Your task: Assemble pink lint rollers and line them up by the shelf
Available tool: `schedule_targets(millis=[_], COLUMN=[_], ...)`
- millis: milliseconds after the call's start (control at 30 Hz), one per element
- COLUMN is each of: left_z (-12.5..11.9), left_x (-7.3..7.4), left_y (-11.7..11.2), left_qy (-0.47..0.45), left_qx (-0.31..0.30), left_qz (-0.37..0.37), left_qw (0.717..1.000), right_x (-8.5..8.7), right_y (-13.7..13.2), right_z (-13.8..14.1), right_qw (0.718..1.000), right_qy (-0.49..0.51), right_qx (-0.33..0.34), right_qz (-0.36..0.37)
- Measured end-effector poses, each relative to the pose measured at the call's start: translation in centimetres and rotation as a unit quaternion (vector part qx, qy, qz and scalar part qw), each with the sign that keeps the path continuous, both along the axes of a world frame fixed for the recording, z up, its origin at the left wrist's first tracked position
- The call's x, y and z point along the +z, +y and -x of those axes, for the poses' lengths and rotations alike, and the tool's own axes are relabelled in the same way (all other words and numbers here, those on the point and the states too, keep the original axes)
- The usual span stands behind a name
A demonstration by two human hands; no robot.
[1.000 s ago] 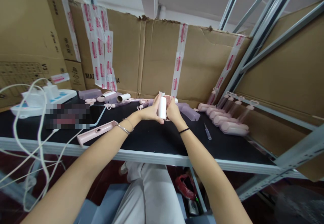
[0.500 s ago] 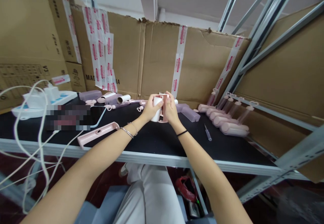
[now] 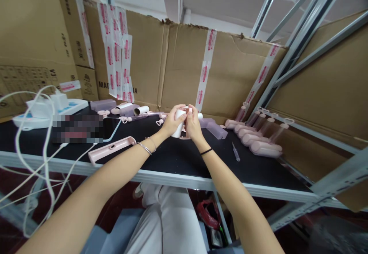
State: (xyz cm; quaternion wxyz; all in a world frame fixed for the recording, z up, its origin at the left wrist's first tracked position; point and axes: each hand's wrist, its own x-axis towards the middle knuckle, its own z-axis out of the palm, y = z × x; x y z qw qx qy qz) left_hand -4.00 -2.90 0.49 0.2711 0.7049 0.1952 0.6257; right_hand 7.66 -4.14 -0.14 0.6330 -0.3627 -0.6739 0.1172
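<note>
Over the middle of the black tabletop, my left hand (image 3: 170, 123) is closed around a smooth white cylinder (image 3: 178, 127). Close against it, my right hand (image 3: 194, 127) grips a hollow pale pink casing (image 3: 185, 137), its open side showing dark gaps. Cylinder and casing touch or nearly touch; my fingers cover much of both, so I cannot tell how far they fit together. A matching pink half shell (image 3: 112, 149) lies hollow side up by my left forearm. To the right of my right wrist rests a small screwdriver (image 3: 236, 152) with a translucent handle.
Several pink cylindrical units (image 3: 266, 148) with heart-loop tops line the right side. Translucent purple covers (image 3: 215, 128) and loose tubes (image 3: 141, 110) lie along the back, before a cardboard wall (image 3: 184, 66). At left are a phone (image 3: 111, 128), cables and a power strip (image 3: 31, 122).
Both hands stay together on the cylinder and casing. My right fingers have curled a little lower over the casing's top, and the whole view has shifted slightly.
</note>
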Motion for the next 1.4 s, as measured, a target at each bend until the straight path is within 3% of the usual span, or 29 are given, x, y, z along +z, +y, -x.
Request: schedule_targets(millis=[400,600,733,1000,1100,1400], left_z=[0.2,0.7,1.0,1.2,1.3,0.6], left_x=[-0.1,0.5,0.8,1.5,1.5,0.8], left_y=[0.3,1.2,1.3,1.6,1.8,1.2], left_qy=[0.011,-0.093,-0.121,-0.245,-0.271,-0.182], left_qx=[-0.008,0.034,0.023,-0.014,-0.018,-0.003], left_qz=[0.018,0.086,0.118,0.253,0.265,0.191], left_qw=[1.000,0.991,0.985,0.936,0.925,0.965], right_x=[-0.5,-0.7,-0.9,-1.5,-1.6,-1.2], right_y=[0.0,-0.3,-0.6,-0.5,-0.6,-1.0], right_z=[0.5,1.4,1.9,2.2,2.6,2.6], right_qw=[1.000,0.998,0.998,0.994,0.995,0.999], right_qy=[-0.002,-0.045,-0.030,-0.022,-0.021,0.014], right_qx=[0.000,0.033,0.049,0.089,0.094,0.031], right_qz=[0.021,0.018,0.023,0.053,0.039,0.024])
